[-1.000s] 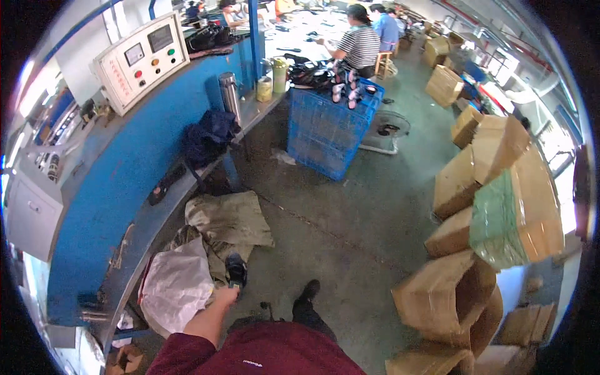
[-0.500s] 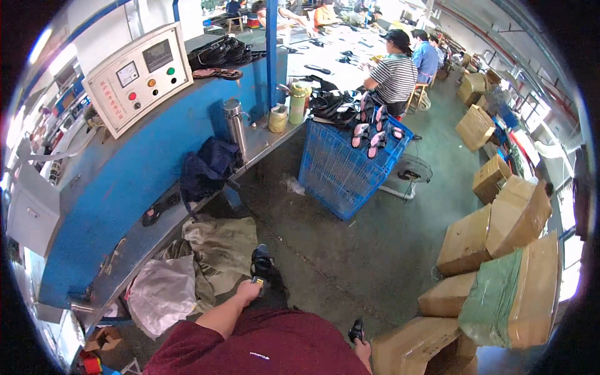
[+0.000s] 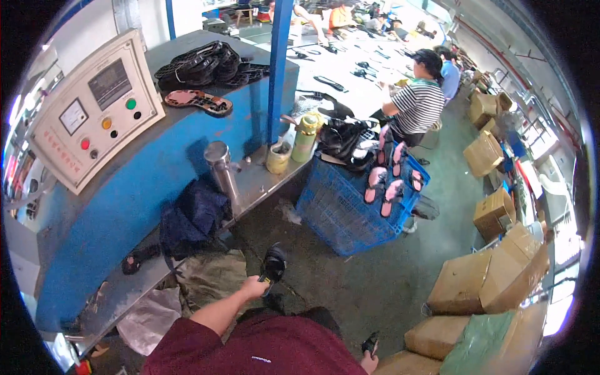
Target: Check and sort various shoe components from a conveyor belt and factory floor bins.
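Head view: you hold a black sandal in your left hand, fingers closed on its heel end, so the sole points away from you and hangs above the green floor. That end grip keeps the strap side in sight. At the lower edge, your right hand shows only in part beside a second dark sandal; I cannot tell whether it grips it.

Just left of the held sandal lies an olive sack, with a white bag beyond it, both against the foot of the blue machine. A dark cloth hangs over its ledge beside a steel flask. Black soles are piled on the machine's top, within arm's reach of the control panel.

Ahead stands a blue crate with pink sandals hooked over its rim, presumably kept sorted there. A person in a striped shirt sits behind it. Cartons line the right.
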Tool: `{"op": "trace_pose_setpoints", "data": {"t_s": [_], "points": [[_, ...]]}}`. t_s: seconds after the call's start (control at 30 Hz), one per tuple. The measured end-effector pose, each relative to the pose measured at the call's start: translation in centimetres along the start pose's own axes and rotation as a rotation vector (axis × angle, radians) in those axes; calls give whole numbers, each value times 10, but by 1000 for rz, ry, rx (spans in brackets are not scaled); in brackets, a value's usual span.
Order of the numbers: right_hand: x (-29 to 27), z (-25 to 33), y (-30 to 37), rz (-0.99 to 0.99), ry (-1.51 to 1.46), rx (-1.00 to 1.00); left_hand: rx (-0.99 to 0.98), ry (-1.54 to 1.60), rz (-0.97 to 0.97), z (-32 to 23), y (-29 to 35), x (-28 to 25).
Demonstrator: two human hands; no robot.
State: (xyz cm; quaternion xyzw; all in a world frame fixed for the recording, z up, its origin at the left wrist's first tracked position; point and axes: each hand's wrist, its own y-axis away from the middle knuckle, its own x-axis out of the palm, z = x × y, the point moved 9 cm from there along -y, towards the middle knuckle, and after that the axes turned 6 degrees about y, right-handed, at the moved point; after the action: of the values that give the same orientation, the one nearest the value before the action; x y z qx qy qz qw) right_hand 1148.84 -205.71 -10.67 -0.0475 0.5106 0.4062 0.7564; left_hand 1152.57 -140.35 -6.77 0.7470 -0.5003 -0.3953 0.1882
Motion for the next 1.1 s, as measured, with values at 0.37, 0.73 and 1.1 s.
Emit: {"op": "trace_pose_setpoints", "data": {"t_s": [0.37, 0.73, 1.1], "points": [[-6, 259, -113, 3, -213, -198, -155, 143, -95, -46, -25, 27], [-26, 488, -217, 256, -871, -158, 89, 378, -289, -193, -68, 40], [-1, 543, -248, 500, -1241, 42, 320, 581, -283, -328, -58, 62]]}}
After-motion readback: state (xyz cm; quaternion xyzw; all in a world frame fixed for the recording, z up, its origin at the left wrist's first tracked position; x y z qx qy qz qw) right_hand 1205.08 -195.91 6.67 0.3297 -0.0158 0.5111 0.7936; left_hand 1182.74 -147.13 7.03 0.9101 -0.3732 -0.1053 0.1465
